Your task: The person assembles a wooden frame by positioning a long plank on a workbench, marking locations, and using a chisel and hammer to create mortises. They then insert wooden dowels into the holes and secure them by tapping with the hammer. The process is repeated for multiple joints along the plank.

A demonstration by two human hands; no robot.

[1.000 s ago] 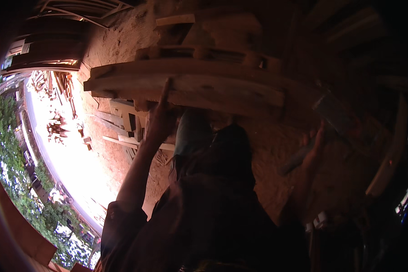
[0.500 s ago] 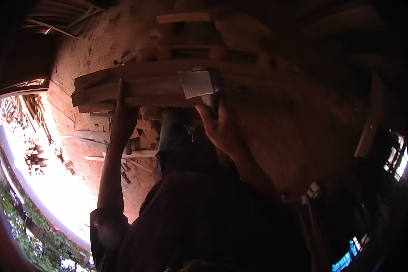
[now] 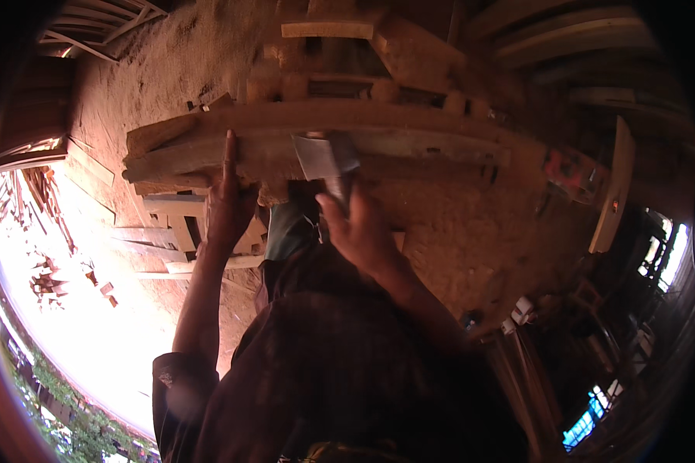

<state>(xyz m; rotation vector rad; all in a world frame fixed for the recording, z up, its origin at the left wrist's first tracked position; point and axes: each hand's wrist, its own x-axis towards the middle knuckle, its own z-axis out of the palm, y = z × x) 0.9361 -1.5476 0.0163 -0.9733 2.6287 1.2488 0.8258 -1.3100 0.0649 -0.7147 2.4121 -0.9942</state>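
Observation:
My right hand (image 3: 357, 229) is closed round the handle of a hatchet (image 3: 320, 158), whose broad metal head is over the top of a long wooden beam (image 3: 409, 144). The metal is slightly blurred by motion, and I cannot tell whether the blade touches the wood. At the beam's left part, my left hand (image 3: 230, 204) grips the near edge. Its index finger lies stretched across the timber, while the other fingers are partly hidden below the edge. The beam runs crosswise in front of me, with a rough left end.
Pieces of cut wood (image 3: 176, 204) lie on the ground below my left hand. Beyond the beam stands a wooden frame with blocks (image 3: 340, 86). A red tool (image 3: 571, 174) and an upright board (image 3: 614, 189) are at the right. Bright sunlight falls on scrap wood (image 3: 50, 282) at the left.
The hatchet and my right hand have shifted a little left, and its head is tilted differently. My left hand has moved slightly right along the beam. The picture is brighter.

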